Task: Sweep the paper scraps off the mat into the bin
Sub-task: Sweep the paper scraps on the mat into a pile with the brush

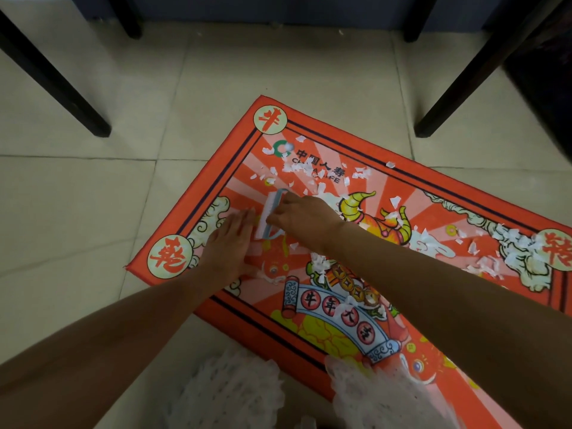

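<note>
Both bare forearms reach forward and down, converging toward the same spot. The left hand [230, 243] lies flat, palm down, fingers straight and together, pointing away from the body. The right hand [301, 216] sits just beside it, wrist bent inward, fingers curled round a small pale-blue plastic brush [270, 215].

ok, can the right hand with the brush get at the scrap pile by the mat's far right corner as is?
Probably yes. The right hand grips the brush near the mat's left end; the scraps at the right corner lie on open mat with nothing between. The left hand lies flat beside the brush, out of that path.
</note>
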